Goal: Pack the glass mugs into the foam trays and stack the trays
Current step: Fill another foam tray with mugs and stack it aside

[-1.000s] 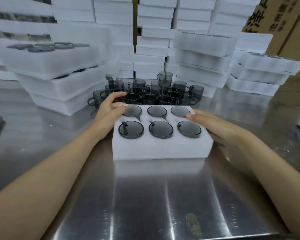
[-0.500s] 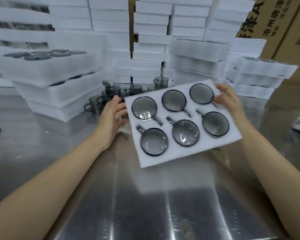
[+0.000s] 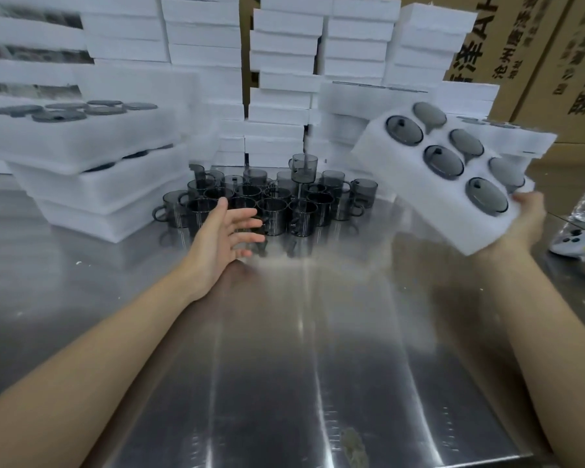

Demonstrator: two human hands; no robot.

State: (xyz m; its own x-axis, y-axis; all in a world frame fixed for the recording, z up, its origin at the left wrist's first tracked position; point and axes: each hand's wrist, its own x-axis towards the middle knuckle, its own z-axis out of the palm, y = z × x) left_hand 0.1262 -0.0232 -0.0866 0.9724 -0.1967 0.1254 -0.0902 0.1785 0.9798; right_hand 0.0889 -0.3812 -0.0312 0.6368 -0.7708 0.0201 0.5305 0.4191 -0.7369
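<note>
Over the right edge of the shiny steel surface, the person's right hand held a white foam tray clear of the metal, gripping it by its near corner. The tray was steeply tilted and blurred. Six smoky grey glass mugs sat in its round pockets, so the packed tray was in the air and on no pile. The left hand hovered wide and empty, fingers spread, just in front of the cluster of loose grey glass mugs standing at the far middle of the surface.

I judged the step in hand to be carrying this full tray to a stack. A pile of filled white foam trays stood at the far left corner, and more white foam trays rose along the far edge toward the right.

To do it well, the tray wanted levelling before it was set down. A one-handed corner grip on soft foam could let it bend and tip a mug out. Bringing the free left hand under the opposite side would steady it. It should then go down square on the tray beneath, edges in line, without sliding, so the glass rims below were not knocked.

A white handheld controller lay at the right edge.
</note>
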